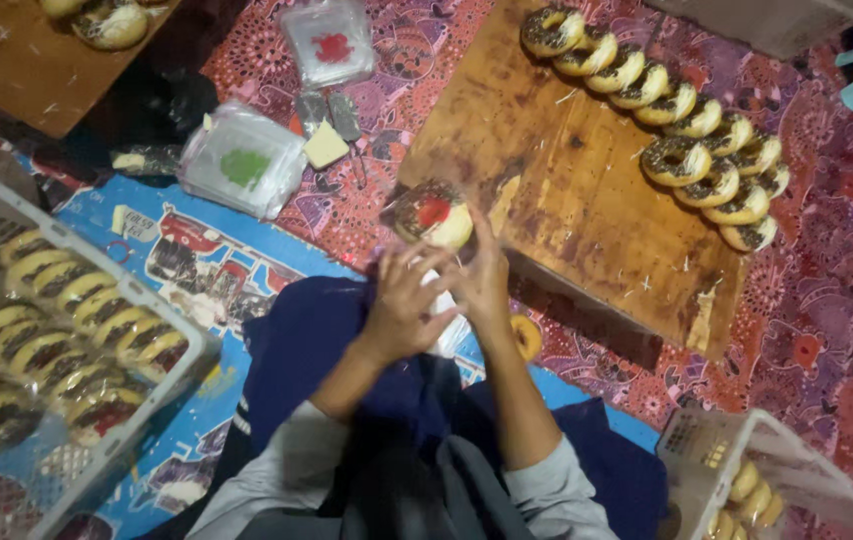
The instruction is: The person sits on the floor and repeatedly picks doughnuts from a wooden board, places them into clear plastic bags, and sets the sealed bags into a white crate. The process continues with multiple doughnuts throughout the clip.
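Your left hand [402,310] and right hand [482,280] both grip the bagged doughnut [434,213], which sits just beyond your fingertips, at the wooden board's [567,190] near-left corner.

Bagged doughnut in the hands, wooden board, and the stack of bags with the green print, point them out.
Bagged doughnut [434,214], head view, its top.
Wooden board [567,190], head view, bare middle.
Green-print bags [244,166], head view, the green mark.

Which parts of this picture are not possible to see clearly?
- Head view: the bag's opening, hidden behind the left hand and right hand holding the bagged donut.
- White basket of donuts: cut off by the bottom edge.
- Bagged donuts in the left crate: blurred.
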